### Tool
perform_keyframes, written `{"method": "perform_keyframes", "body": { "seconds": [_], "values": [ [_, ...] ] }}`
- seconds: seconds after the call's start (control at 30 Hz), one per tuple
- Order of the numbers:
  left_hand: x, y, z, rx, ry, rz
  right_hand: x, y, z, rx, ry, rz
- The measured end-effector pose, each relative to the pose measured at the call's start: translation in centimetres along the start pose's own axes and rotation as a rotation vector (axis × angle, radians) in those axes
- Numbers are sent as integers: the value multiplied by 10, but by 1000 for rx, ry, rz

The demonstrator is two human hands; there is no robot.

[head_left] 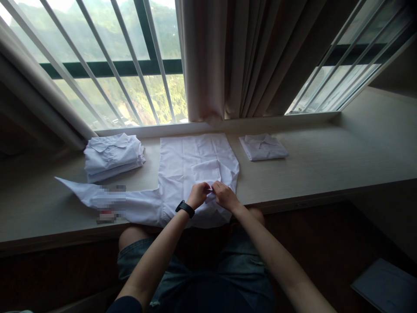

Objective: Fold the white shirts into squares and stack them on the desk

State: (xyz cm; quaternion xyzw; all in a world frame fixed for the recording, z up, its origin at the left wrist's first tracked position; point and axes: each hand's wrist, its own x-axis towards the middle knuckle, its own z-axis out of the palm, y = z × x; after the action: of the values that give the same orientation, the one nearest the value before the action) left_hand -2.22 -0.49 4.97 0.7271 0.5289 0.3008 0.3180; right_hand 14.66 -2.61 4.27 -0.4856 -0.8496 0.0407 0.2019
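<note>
White shirt [195, 156] lies spread flat on the surface [325, 161] right in front of me, its near hem hanging over the edge and one sleeve [78, 189] stretched out to the left. I have my left hand [198, 194] and right hand [225, 196] close together at its near middle, the fingers [207, 188] of both pinched narrow on a small fold of the cloth. Left of it a stack [112, 156] of folded shirts sits by the window [97, 43], and one folded shirt [263, 147] lies well apart on the right.
</note>
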Motion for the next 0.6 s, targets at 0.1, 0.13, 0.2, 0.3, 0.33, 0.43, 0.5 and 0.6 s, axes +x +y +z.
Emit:
{"method": "perform_keyframes", "body": {
  "seconds": [0.1,0.13,0.2,0.3,0.33,0.43,0.5,0.6],
  "values": [
    [-1,2,1,4,12,-3,2,-2,-2,9,1,89],
    [-1,3,1,5,20,-4,2,-3,-2,26,23,125],
    [0,4,0,14,51,-10,2,-4,-1,93,97,191],
    [2,3,-1,30,97,-16,1,-5,0,228,194,238],
    [2,2,-2,32,105,-17,1,-5,1,261,204,242],
    [4,0,-1,37,104,-9,3,-4,2,291,191,252],
    [4,-2,-1,42,94,5,4,-3,1,281,163,248],
    [1,-2,-1,51,66,44,6,0,0,271,140,237]
  ]
}}
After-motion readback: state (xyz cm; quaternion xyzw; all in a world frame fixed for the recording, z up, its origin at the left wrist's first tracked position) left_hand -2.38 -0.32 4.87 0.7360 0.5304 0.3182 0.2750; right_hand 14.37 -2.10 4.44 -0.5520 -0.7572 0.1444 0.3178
